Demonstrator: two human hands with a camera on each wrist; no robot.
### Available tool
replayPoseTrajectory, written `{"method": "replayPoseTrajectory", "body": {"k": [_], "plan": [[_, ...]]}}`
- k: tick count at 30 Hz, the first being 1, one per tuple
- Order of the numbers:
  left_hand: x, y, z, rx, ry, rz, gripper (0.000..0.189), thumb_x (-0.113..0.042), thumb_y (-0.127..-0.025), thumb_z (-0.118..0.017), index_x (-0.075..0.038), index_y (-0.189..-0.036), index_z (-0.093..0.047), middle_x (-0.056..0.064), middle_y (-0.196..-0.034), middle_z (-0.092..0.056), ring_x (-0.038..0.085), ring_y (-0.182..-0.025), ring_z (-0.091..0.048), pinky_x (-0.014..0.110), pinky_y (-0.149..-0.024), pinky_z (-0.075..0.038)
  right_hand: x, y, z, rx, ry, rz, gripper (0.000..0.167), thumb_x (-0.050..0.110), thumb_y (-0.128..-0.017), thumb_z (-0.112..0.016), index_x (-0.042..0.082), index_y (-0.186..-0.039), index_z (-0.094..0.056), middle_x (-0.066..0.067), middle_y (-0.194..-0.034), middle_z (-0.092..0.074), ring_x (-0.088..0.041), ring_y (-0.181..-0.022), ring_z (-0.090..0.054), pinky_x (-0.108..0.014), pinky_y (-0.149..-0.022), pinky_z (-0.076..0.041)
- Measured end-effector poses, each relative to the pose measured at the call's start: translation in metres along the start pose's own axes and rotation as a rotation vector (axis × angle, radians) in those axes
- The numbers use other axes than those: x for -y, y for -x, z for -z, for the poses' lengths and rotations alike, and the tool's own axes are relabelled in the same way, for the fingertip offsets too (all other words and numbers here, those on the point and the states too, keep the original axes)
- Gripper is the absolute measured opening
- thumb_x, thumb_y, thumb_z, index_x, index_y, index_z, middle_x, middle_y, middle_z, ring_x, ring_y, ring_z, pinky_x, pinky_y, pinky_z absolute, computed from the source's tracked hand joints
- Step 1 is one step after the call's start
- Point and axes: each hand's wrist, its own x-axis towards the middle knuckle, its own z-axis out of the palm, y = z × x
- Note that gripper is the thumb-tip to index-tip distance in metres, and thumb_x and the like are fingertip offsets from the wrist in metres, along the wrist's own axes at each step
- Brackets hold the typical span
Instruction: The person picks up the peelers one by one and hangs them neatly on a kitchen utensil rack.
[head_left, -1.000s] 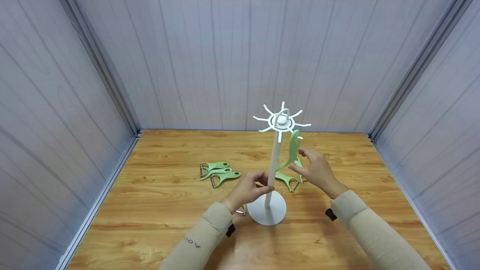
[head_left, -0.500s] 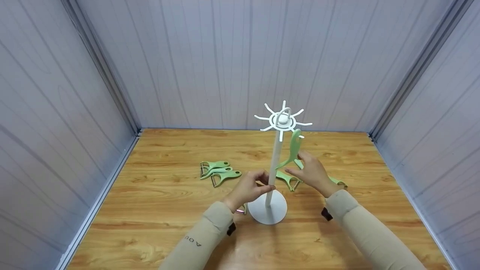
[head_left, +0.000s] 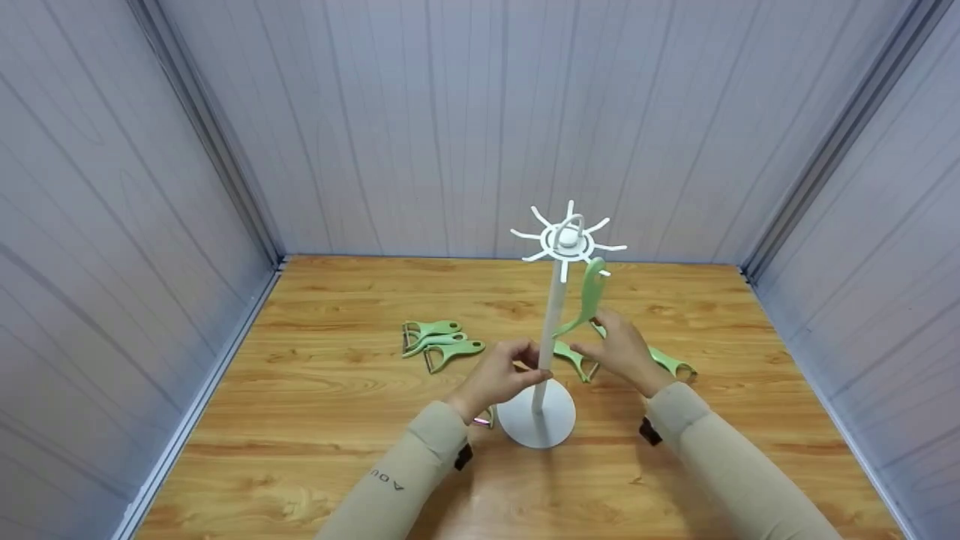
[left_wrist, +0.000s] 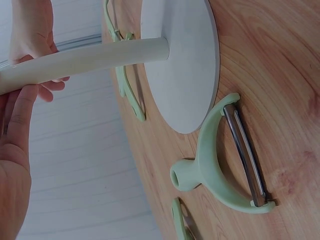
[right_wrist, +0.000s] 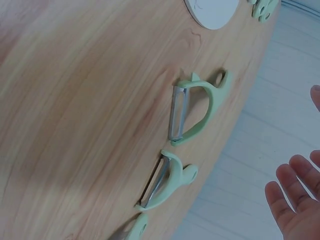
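My left hand (head_left: 499, 379) grips the white pole (head_left: 551, 315) of a hook stand just above its round base (head_left: 517, 420). In the left wrist view, the thumb lies against the pole. A green peeler (head_left: 591, 292) hangs from one of the stand's front-right hooks, handle up and head down by the pole. My right hand (head_left: 622, 349) is just below and right of it, fingertips close to its lower part. Seen from the right wrist, the fingers (right_wrist: 295, 192) are spread and loosely bent, with nothing between them and the thumb.
More green peelers lie on the wooden table: a cluster (head_left: 442, 345) left of the stand, one (left_wrist: 205, 165) against the base's left side, and several to the right, including one (head_left: 574, 358) near the base and one (head_left: 667, 361) beyond the right wrist. Pale panel walls (head_left: 420, 135) surround the table.
The right hand has moved slightly down and left beside the hanging peeler, uncovering a peeler on the table behind the wrist. The left hand keeps its grip on the pole.
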Motion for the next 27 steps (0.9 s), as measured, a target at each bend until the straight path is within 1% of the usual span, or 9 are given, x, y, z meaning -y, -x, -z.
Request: {"method": "replayPoseTrajectory", "body": {"k": [3,8,10,15,18,22,25,27], "plan": [[-0.001,0.0,-0.001,0.0,0.003,0.005,0.01,-0.009,-0.099,-0.08,-0.003,-0.106,-0.074,0.011,-0.105,-0.078,0.014,-0.098,-0.073,0.031,-0.087,-0.066,-0.002,0.001,-0.003,0.016,0.004,-0.032,0.047,0.015,-0.087,-0.093,0.004,-0.127,-0.072,-0.023,-0.131,-0.072,-0.048,-0.124,-0.068,-0.064,-0.106,-0.056],[0.0,-0.001,-0.001,0.002,0.005,0.007,0.01,-0.008,-0.099,-0.08,-0.003,-0.106,-0.075,0.011,-0.106,-0.078,0.015,-0.098,-0.073,0.034,-0.089,-0.066,-0.005,0.004,-0.006,0.076,0.002,-0.123,0.051,0.017,-0.091,-0.09,0.003,-0.136,-0.067,-0.026,-0.142,-0.067,-0.05,-0.133,-0.064,-0.066,-0.113,-0.052],[0.0,-0.001,-0.002,0.0,0.001,0.002,0.011,-0.008,-0.099,-0.08,-0.003,-0.107,-0.075,0.012,-0.106,-0.078,0.016,-0.099,-0.074,0.035,-0.089,-0.067,-0.007,0.005,-0.008,0.092,-0.002,-0.124,0.052,0.016,-0.092,-0.089,0.003,-0.137,-0.066,-0.026,-0.144,-0.066,-0.049,-0.135,-0.063,-0.065,-0.114,-0.051],[0.0,-0.002,-0.001,0.0,0.002,-0.003,0.011,-0.008,-0.099,-0.08,-0.003,-0.107,-0.075,0.012,-0.106,-0.078,0.017,-0.099,-0.075,0.034,-0.089,-0.066,-0.012,0.003,-0.014,0.105,0.02,-0.102,0.049,0.016,-0.092,-0.089,-0.001,-0.133,-0.068,-0.03,-0.136,-0.067,-0.051,-0.129,-0.064,-0.066,-0.109,-0.054],[0.0,-0.003,-0.001,0.003,0.007,-0.006,0.011,-0.008,-0.099,-0.08,-0.002,-0.107,-0.075,0.012,-0.106,-0.078,0.016,-0.099,-0.074,0.032,-0.089,-0.066,-0.016,0.003,-0.016,0.132,0.026,-0.13,0.052,0.017,-0.094,-0.088,-0.003,-0.137,-0.066,-0.032,-0.137,-0.065,-0.052,-0.13,-0.063,-0.067,-0.108,-0.054],[0.001,-0.003,-0.001,0.004,0.015,-0.019,0.011,-0.007,-0.099,-0.08,-0.001,-0.106,-0.075,0.013,-0.105,-0.078,0.016,-0.097,-0.074,0.031,-0.088,-0.066,-0.018,0.003,-0.019,0.175,0.032,-0.189,0.054,0.021,-0.096,-0.086,-0.005,-0.139,-0.065,-0.031,-0.141,-0.064,-0.051,-0.133,-0.061,-0.066,-0.109,-0.053],[0.001,-0.002,-0.001,-0.004,-0.004,-0.025,0.01,-0.008,-0.098,-0.08,-0.002,-0.105,-0.075,0.012,-0.104,-0.079,0.015,-0.097,-0.074,0.029,-0.088,-0.065,-0.02,0.004,-0.023,0.183,0.046,-0.204,0.054,0.021,-0.096,-0.086,-0.007,-0.137,-0.065,-0.031,-0.14,-0.065,-0.051,-0.131,-0.062,-0.065,-0.107,-0.055],[0.0,-0.001,0.0,-0.008,-0.022,-0.027,0.01,-0.008,-0.098,-0.08,-0.003,-0.105,-0.075,0.011,-0.104,-0.079,0.015,-0.096,-0.074,0.029,-0.088,-0.064,-0.021,0.004,-0.026,0.183,0.042,-0.199,0.054,0.02,-0.095,-0.086,-0.008,-0.137,-0.065,-0.031,-0.139,-0.066,-0.051,-0.131,-0.063,-0.064,-0.107,-0.055]]}}
